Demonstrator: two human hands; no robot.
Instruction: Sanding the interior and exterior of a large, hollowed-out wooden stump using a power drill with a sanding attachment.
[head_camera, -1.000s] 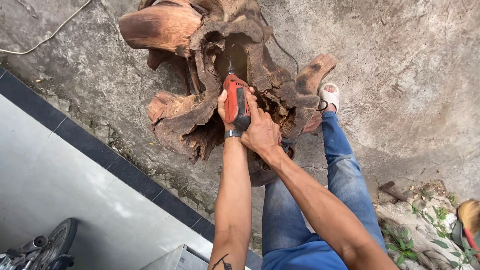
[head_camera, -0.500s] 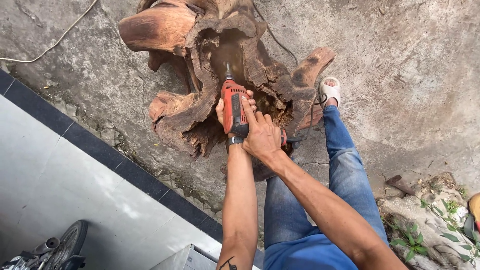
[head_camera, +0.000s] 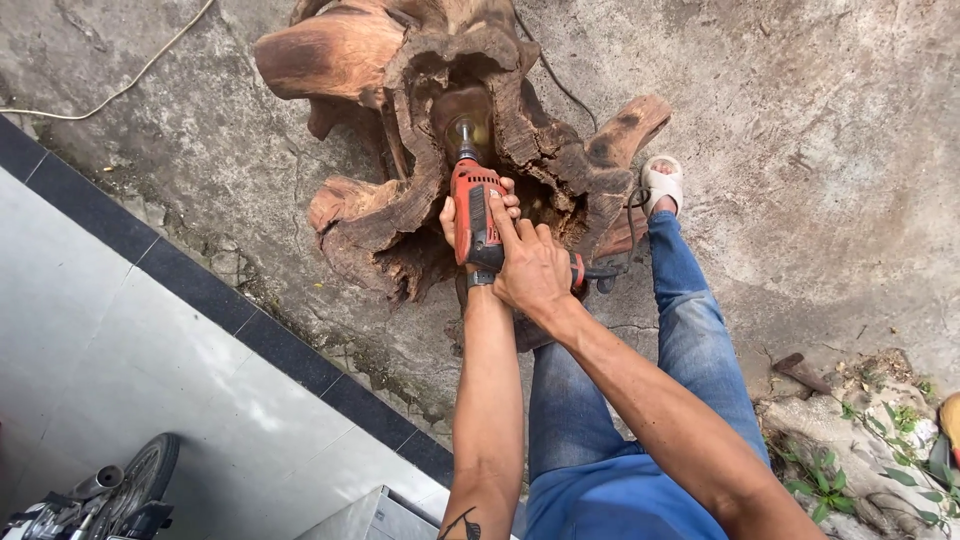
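A big gnarled brown tree stump (head_camera: 380, 70) with hollows lies on the concrete ground. I hold a red power drill (head_camera: 474, 215) with both hands, pointing away from me. Its round spinning head (head_camera: 463, 131) sits inside the central hollow of the stump. My left hand (head_camera: 458, 222) wraps the drill body from the left side. My right hand (head_camera: 535, 265) grips the rear of the drill, with the index finger laid along its top. My right leg in blue jeans (head_camera: 690, 330) stretches beside the stump, foot in a white sandal (head_camera: 661, 184).
A black cable (head_camera: 560, 85) runs over the stump's right side, and a pale cord (head_camera: 120, 90) crosses the concrete at upper left. A dark-edged tiled floor (head_camera: 120, 350) is to the left, with a motorbike wheel (head_camera: 140, 485) at bottom left. Rubble and weeds (head_camera: 860, 440) lie right.
The view has shifted slightly and the drill head has gone deeper into the stump's central hollow. Both hands keep their grip on the drill.
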